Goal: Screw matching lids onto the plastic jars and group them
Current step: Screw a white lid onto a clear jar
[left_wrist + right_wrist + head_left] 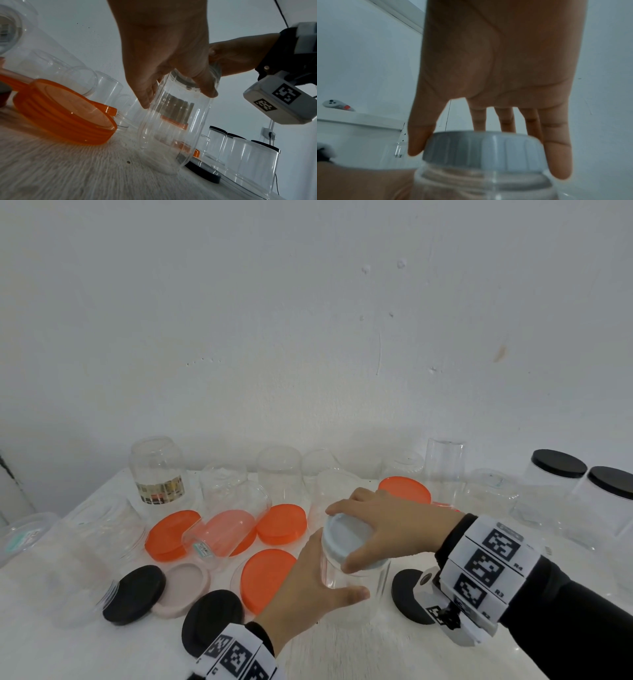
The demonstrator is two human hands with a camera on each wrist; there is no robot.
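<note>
Two hands are busy on one clear plastic jar [356, 575] standing upright on the white worktop [342, 652], near its front edge: the left hand [310, 583] curls round the jar's wall with the thumb across the front, and the right hand [394, 525] comes from above, its fingertips [556, 159] spread round the ribbed rim of a pale blue-grey lid [349, 542] and pinching it. In the right wrist view the lid looks a little tilted on the neck, with threads showing below its skirt, so the likeliest fault is cross-threading; forcing the turn would jam it crooked. The jar wall is thin and smooth, so a tight squeeze may flex the neck, while a loose hold lets the jar spin with the lid. An orange lid [265, 577] and a black lid [407, 595] lie just beside the base, so a slip could knock them or the unlidded jars behind.
</note>
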